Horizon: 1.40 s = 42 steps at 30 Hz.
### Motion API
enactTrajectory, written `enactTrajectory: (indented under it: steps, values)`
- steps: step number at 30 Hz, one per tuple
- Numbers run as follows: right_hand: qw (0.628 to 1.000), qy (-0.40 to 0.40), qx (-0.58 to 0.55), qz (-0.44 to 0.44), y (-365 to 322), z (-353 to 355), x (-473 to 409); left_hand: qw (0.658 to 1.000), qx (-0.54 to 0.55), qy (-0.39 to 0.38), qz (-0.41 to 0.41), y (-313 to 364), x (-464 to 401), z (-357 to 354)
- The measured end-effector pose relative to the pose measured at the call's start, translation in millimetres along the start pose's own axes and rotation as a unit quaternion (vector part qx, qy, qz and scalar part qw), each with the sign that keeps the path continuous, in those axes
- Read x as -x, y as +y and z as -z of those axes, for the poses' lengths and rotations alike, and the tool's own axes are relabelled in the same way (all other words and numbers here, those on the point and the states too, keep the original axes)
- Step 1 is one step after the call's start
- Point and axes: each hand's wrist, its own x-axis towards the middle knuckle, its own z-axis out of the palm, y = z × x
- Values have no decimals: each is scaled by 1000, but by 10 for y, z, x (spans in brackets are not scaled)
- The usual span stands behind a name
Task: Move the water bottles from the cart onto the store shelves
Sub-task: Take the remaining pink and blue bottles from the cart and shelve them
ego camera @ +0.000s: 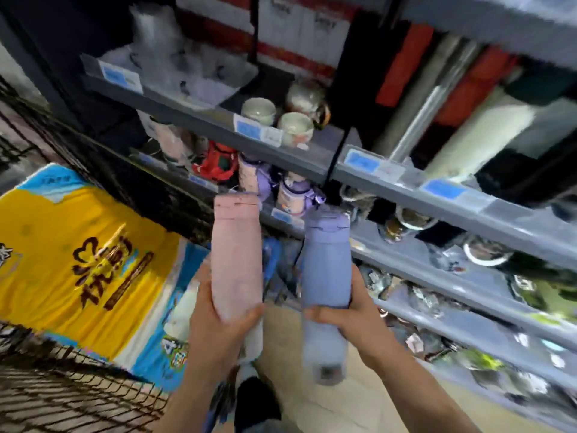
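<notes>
Grey store shelves [406, 189] are standing ahead; the left hand [218, 320] is grasping a pink bottle [236, 254], the right hand [352, 320] a purple bottle [326, 264].

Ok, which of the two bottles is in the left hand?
The pink bottle, gripped near its base by the left hand. The right hand holds the purple bottle.
</notes>
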Motion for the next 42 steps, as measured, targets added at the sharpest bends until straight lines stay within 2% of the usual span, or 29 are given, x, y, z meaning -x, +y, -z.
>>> enactTrajectory:
  steps: [6, 9, 13, 17, 24, 29, 34, 42]
  values:
    - [995, 82, -65, 4, 393, 1069, 927, 994, -17, -97, -51, 252, 875, -957]
    - [987, 135, -87, 11, 556, 1707, 1477, 983, -14, -175, -60, 273, 1425, -1464]
    - [962, 232, -142, 22, 735, 2520, 2126, 963, -20, -262, -61, 339, 2099, -2104]
    - [933, 306, -186, 45, 787, 3112, 2510, 939, -74, -308, -130, 448, 2482, -2604]
    - [905, 363, -201, 93, 595, 3923, 2705, 914, -77, -339, -207, 646, 2648, -3361]
    - [885, 397, -204, 129, 413, 4583, 2597, 920, -36, -332, -204, 744, 2598, -3967]
    - [828, 442, -287, 191, 230, 5203, 2301, 926, -9, -312, -214, 858, 2505, -4552]
    - [804, 448, -319, 225, -186, 5803, 1698, 929, 2, -301, -217, 1150, 2363, -5074]
